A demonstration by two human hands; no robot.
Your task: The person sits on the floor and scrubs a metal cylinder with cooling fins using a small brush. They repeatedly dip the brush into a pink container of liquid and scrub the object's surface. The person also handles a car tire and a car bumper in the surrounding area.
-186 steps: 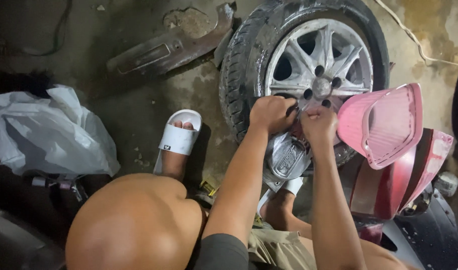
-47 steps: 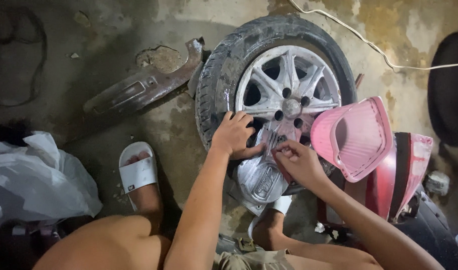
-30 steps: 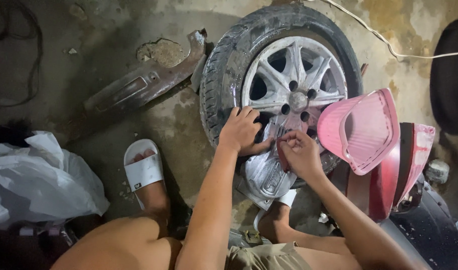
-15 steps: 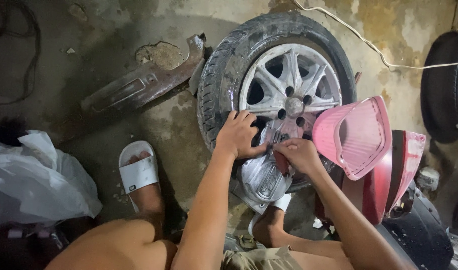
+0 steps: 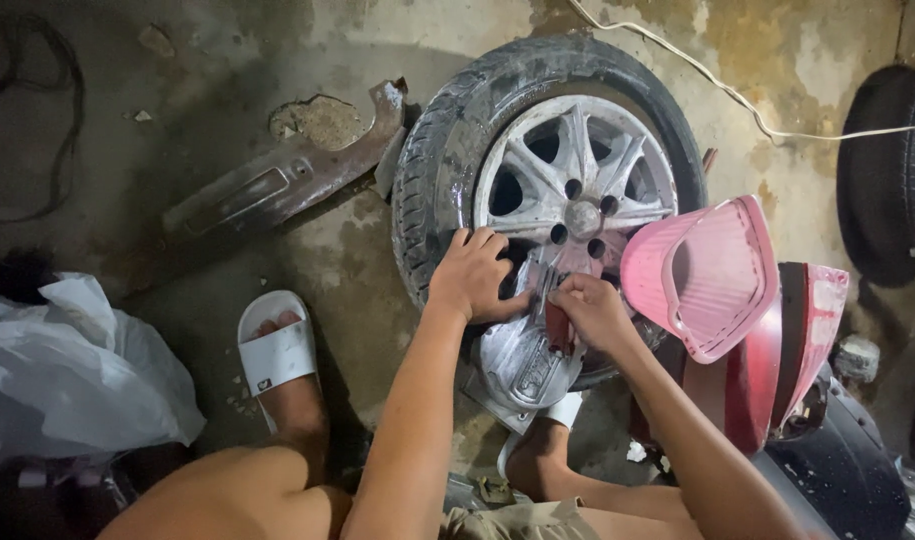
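Observation:
A car wheel [image 5: 562,190] with a worn tyre and silver spoked rim leans on the concrete floor in front of me. A dull silver metal part [image 5: 522,360] rests against its lower rim. My left hand [image 5: 472,275] presses on the rim's lower left, fingers spread over the spokes. My right hand [image 5: 592,310] is closed around a small dark-red tool [image 5: 555,318] held against the top of the metal part. My two feet in white slide sandals [image 5: 275,352] sit either side of the wheel.
A pink plastic dustpan [image 5: 702,275] leans on a red vehicle body panel [image 5: 792,350] at right. A rusty metal piece [image 5: 277,180] lies at upper left, a white plastic bag [image 5: 72,370] at left, another tyre [image 5: 887,160] at far right, a white cord [image 5: 737,100] along the floor.
Both hands have stayed at the lower rim with small shifts; the right hand now grips the red tool lower against the metal part. The camera view has drifted slightly.

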